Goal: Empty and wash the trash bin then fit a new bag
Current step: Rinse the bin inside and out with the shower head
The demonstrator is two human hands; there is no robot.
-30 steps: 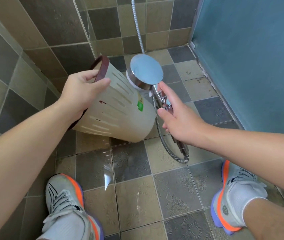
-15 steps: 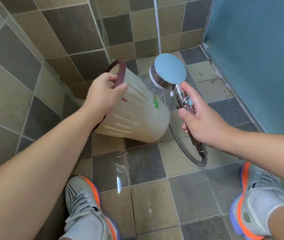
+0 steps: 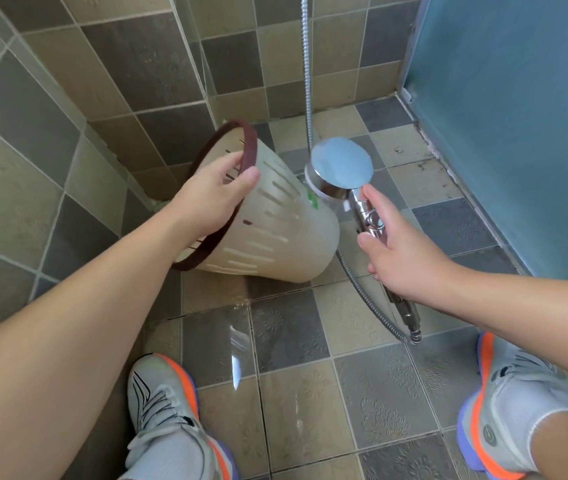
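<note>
Head view: left hand (image 3: 211, 199) grips tilted bin (image 3: 268, 233) rim; right hand (image 3: 404, 261) holds shower head (image 3: 343, 164) beside it.

Bright, even light; edges perhaps slightly warped.

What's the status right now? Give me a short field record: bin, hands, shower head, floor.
bin: cream slotted trash bin with dark red rim, tipped on its side, no bag seen
left hand: left hand grips the bin's rim
right hand: right hand holds the shower head by its handle
shower head: beside the bin's base, face turned away from camera; spray not visible
floor: tiled floor, wet patch near the shoes
</note>
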